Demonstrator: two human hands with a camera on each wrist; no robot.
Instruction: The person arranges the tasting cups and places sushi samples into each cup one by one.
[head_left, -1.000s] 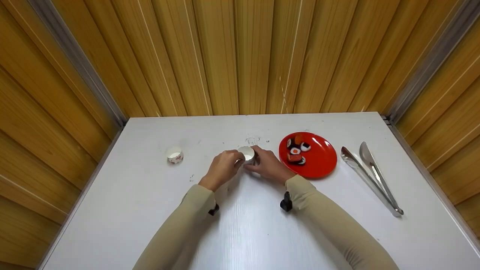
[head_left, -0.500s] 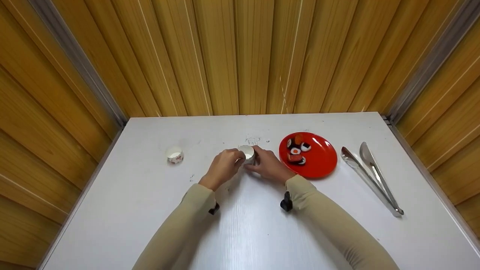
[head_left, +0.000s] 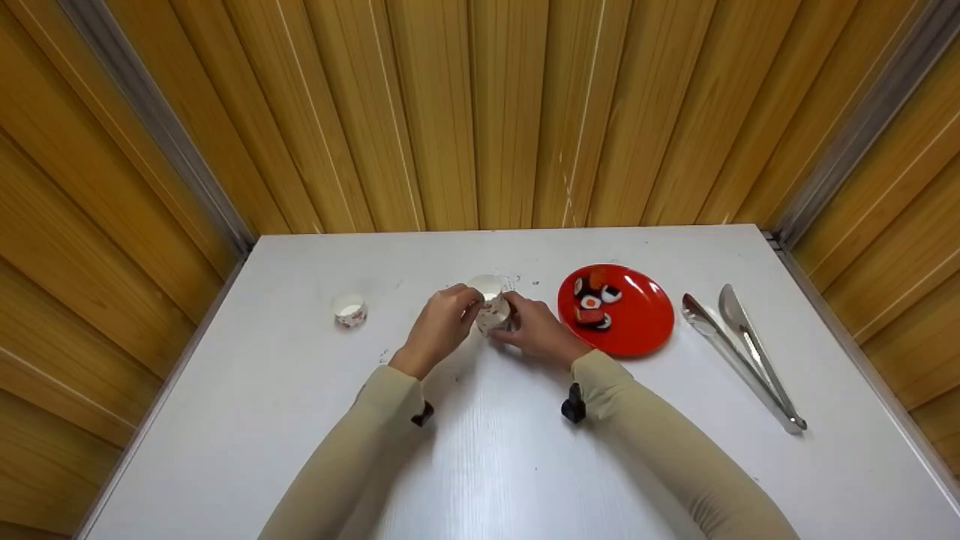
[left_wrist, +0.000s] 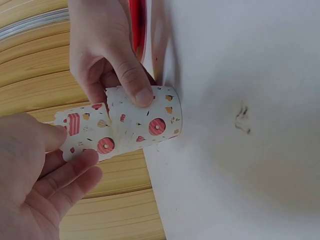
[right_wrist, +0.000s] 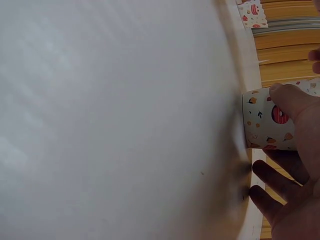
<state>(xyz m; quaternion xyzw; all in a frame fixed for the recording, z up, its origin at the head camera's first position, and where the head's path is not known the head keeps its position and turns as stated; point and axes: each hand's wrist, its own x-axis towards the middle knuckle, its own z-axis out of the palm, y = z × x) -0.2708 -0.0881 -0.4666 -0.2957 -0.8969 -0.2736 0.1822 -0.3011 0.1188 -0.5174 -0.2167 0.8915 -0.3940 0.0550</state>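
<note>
"What's different from half a second ago?"

"Your left hand (head_left: 444,322) has risen slightly; the upper paper baking cup (left_wrist: 80,127) now tilts away from you, more of its printed side showing beyond the lower paper baking cup (left_wrist: 145,120); your right hand (head_left: 536,328) has hardly shifted."

"How are my hands set?"

"Your left pinches the upper cup near its rim, thumb and fingers narrow; your right grips the lower cup, thumb against its wall; the cups touch at the lower one's mouth."

"And where are they?"

"Mid-table, between a third paper baking cup (head_left: 349,310) on your left and the red plate (head_left: 637,322) of sushi pieces (head_left: 591,302) on your right."
</note>
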